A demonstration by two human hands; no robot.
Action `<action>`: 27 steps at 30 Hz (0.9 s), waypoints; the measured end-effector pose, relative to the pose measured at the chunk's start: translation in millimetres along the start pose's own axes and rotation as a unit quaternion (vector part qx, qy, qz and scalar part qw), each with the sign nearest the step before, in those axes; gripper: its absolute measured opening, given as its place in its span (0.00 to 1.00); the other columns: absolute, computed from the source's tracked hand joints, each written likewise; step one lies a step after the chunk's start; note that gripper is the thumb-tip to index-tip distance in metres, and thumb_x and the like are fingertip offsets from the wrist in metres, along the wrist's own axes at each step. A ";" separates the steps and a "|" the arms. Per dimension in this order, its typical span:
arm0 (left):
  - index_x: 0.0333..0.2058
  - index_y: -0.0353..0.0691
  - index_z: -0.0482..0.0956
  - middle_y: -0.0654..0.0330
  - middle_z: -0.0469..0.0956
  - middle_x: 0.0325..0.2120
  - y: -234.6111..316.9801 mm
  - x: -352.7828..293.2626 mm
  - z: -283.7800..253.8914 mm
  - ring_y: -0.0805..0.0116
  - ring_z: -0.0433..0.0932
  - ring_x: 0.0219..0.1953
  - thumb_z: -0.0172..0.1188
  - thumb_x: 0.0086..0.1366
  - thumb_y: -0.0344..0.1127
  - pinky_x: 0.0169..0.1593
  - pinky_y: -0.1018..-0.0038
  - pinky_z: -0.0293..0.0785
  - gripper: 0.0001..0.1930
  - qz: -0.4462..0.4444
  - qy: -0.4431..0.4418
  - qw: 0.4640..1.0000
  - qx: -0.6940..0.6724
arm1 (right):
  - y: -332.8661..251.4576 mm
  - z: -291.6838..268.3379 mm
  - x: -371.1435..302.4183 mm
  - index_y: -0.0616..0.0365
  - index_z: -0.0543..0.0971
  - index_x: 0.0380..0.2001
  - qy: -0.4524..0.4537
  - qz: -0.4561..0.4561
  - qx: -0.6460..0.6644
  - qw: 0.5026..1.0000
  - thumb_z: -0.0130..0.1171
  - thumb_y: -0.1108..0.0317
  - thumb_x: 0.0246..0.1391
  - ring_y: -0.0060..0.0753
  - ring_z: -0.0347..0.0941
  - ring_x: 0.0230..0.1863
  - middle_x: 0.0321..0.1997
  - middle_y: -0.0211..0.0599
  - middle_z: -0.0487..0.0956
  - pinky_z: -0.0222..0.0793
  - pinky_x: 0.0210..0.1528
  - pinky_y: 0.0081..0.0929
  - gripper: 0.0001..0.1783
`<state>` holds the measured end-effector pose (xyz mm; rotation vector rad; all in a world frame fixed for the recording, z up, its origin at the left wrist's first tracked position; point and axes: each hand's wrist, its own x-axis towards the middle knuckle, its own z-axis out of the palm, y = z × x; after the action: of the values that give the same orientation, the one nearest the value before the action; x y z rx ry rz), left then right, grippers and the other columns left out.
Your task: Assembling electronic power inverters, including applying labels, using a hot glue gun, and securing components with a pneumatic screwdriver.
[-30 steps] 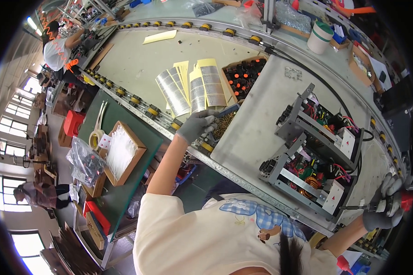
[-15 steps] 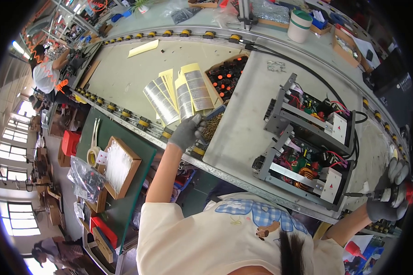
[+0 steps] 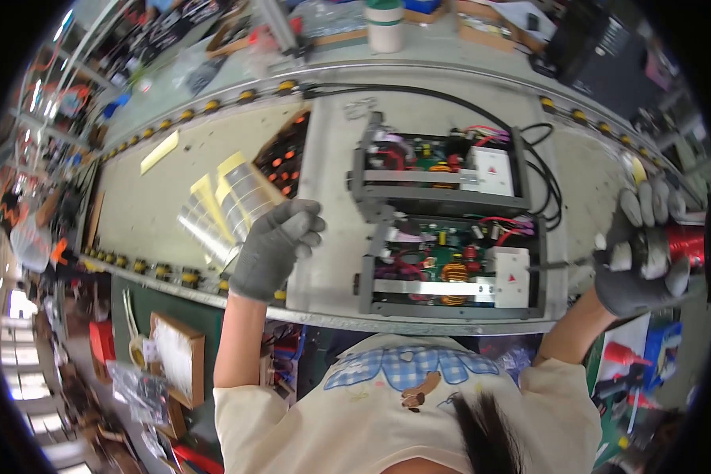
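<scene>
My left hand (image 3: 267, 257), in a grey glove, is raised over the worktable beside the silver label sheets (image 3: 243, 197). Its fingers are curled together, and whatever they pinch is too small to make out. In my gloved right hand (image 3: 636, 288) is a red and black power screwdriver (image 3: 685, 243). Its long bit points left at the right end of the nearer open metal chassis (image 3: 454, 308). Behind that one lies a second open chassis (image 3: 442, 192), also with a green circuit board, copper coil and coloured wires.
Left of the chassis stands a box of black and orange parts (image 3: 284, 162). Black cables (image 3: 450, 96) curve around behind the units. Roller rails edge the table. A green side table (image 3: 213, 324) holds a cardboard box (image 3: 178, 355) and a plastic bag (image 3: 134, 391).
My left hand has come up from the small bin of brass-coloured screws, which is now hidden. The view has turned toward the chassis, and the screwdriver bit sits higher beside the nearer one.
</scene>
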<state>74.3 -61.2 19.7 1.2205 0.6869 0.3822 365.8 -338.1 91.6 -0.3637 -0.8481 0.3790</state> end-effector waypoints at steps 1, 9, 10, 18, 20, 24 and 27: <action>0.43 0.33 0.72 0.61 0.76 0.29 12.2 3.5 20.6 0.79 0.72 0.26 0.55 0.60 0.48 0.27 0.87 0.66 0.22 -0.012 -0.053 0.997 0.050 | 1.5 6.7 -1.2 0.63 0.62 0.42 0.063 -0.027 -0.064 0.996 0.65 0.57 0.34 0.31 0.58 0.37 0.39 0.35 0.62 0.57 0.40 0.26 0.34; 0.37 0.37 0.72 0.67 0.69 0.21 22.6 34.2 153.9 0.83 0.63 0.19 0.45 0.67 0.41 0.19 0.86 0.58 0.13 -0.195 -0.244 0.950 0.030 | 0.2 7.3 -5.3 0.49 0.48 0.60 -0.126 0.006 0.095 0.987 0.53 0.64 0.54 0.36 0.61 0.40 0.53 0.39 0.60 0.73 0.37 0.50 0.35; 0.37 0.37 0.72 0.67 0.69 0.21 18.0 36.6 158.4 0.83 0.63 0.19 0.45 0.67 0.41 0.19 0.86 0.58 0.13 -0.194 -0.248 0.948 0.036 | 2.9 3.7 -4.9 0.51 0.51 0.60 -0.130 0.004 0.085 0.988 0.54 0.61 0.54 0.36 0.62 0.39 0.52 0.39 0.63 0.73 0.36 0.47 0.34; 0.33 0.40 0.70 0.68 0.64 0.18 6.3 54.4 179.9 0.83 0.56 0.13 0.50 0.64 0.49 0.16 0.86 0.54 0.17 -0.248 -0.238 0.938 -0.036 | 13.2 -5.9 4.3 0.61 0.60 0.53 0.031 -0.124 -0.026 0.992 0.58 0.59 0.49 0.29 0.70 0.28 0.46 0.46 0.71 0.70 0.29 0.32 0.32; 0.34 0.39 0.70 0.68 0.65 0.18 5.2 60.2 178.6 0.83 0.59 0.15 0.48 0.66 0.46 0.16 0.87 0.55 0.15 -0.256 -0.261 0.928 -0.079 | 17.2 -10.3 9.6 0.60 0.60 0.53 0.026 -0.119 -0.025 0.992 0.59 0.59 0.48 0.29 0.69 0.26 0.45 0.46 0.71 0.71 0.28 0.32 0.32; 0.31 0.42 0.68 0.69 0.63 0.18 7.6 68.3 182.5 0.84 0.56 0.12 0.50 0.64 0.48 0.15 0.87 0.53 0.15 -0.282 -0.261 0.918 -0.097 | 24.6 -23.9 20.5 0.60 0.60 0.52 -0.052 -0.092 -0.009 0.994 0.59 0.61 0.49 0.25 0.67 0.26 0.47 0.46 0.70 0.64 0.30 0.27 0.30; 0.31 0.42 0.67 0.69 0.63 0.19 10.7 73.9 183.7 0.85 0.56 0.13 0.51 0.64 0.45 0.15 0.90 0.53 0.12 -0.289 -0.259 0.915 -0.106 | 29.9 -23.6 21.6 0.60 0.60 0.52 0.003 -0.060 0.001 0.998 0.58 0.61 0.49 0.25 0.68 0.26 0.47 0.46 0.70 0.65 0.30 0.27 0.30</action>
<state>252.1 -145.8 42.5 0.8050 0.4947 -0.3493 391.9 -305.8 77.7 -0.3103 -0.8595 0.2680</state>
